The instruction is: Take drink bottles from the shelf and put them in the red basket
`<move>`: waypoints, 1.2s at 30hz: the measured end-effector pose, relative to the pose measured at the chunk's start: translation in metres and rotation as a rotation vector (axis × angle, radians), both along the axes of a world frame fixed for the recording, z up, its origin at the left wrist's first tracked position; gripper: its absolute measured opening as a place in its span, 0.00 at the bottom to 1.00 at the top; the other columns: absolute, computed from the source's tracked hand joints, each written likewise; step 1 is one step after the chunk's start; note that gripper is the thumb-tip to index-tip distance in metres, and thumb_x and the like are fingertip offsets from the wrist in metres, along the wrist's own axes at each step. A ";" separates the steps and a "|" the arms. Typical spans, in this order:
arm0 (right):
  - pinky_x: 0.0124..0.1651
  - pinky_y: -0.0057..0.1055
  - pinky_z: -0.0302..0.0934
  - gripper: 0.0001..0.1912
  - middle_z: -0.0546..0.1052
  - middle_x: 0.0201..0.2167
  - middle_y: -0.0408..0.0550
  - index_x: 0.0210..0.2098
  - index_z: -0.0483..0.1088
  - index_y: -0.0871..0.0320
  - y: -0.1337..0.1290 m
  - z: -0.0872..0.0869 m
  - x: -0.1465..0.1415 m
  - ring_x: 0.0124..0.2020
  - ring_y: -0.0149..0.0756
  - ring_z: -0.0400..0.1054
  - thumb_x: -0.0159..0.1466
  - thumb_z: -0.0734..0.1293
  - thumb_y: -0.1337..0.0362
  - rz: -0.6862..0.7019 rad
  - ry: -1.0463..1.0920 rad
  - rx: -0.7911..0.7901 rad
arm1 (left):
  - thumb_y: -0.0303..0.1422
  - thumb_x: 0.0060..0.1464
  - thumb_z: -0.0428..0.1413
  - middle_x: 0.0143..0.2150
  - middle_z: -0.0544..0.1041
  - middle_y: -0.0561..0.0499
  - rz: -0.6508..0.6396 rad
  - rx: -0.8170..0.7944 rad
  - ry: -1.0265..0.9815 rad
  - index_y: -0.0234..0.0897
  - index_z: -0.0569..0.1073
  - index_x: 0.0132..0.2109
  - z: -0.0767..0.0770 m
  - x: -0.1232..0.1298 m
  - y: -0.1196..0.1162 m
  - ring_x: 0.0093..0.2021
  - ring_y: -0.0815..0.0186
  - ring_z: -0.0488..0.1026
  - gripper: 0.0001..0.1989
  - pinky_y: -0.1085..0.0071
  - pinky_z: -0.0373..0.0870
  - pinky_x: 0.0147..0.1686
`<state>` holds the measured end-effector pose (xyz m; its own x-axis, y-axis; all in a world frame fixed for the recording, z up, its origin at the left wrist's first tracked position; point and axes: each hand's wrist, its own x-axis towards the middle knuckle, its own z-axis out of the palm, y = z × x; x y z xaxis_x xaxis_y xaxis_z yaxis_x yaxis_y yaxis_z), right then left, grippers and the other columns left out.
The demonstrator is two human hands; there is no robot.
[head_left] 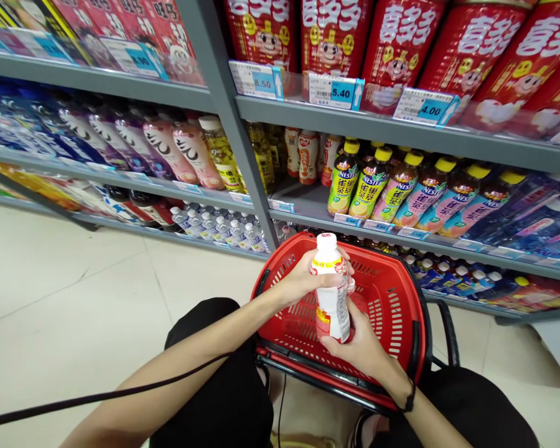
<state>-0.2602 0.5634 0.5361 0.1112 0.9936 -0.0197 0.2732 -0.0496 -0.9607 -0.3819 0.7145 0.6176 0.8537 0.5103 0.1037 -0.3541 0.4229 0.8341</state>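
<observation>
Over the red shopping basket (392, 261) I hold a white drink bottle (329, 305) with red and yellow print and a white cap, nearly upright. My left hand (305, 279) is closed around its upper part, just under the neck. Lower down, my right hand (360, 341) grips the bottle near its base from the right. A small white round piece (351, 285) shows just behind the bottle; I cannot make out what it belongs to. Part of the basket's inside is hidden by my hands and the bottle.
Yellow-capped tea bottles (387, 186) line the middle shelf, beside smaller red-and-white bottles (307, 157). Red cans (331, 37) stand above. A grey upright post (231, 106) divides the shelves. A dark cord (121, 393) crosses my left arm. My knees flank the basket.
</observation>
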 end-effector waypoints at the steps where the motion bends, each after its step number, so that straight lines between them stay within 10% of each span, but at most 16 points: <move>1: 0.53 0.41 0.71 0.33 0.81 0.49 0.53 0.59 0.66 0.56 0.000 0.000 0.000 0.49 0.49 0.76 0.57 0.76 0.60 -0.004 0.008 0.008 | 0.35 0.44 0.72 0.38 0.79 0.48 -0.001 -0.008 -0.001 0.34 0.73 0.45 0.001 0.000 0.000 0.34 0.63 0.78 0.23 0.66 0.77 0.36; 36: 0.39 0.33 0.73 0.31 0.82 0.41 0.49 0.58 0.66 0.56 -0.002 0.000 -0.009 0.35 0.39 0.76 0.56 0.75 0.63 0.009 0.060 0.074 | 0.34 0.45 0.72 0.38 0.80 0.47 -0.005 -0.043 0.034 0.33 0.73 0.46 -0.005 0.001 -0.004 0.33 0.64 0.79 0.23 0.68 0.78 0.36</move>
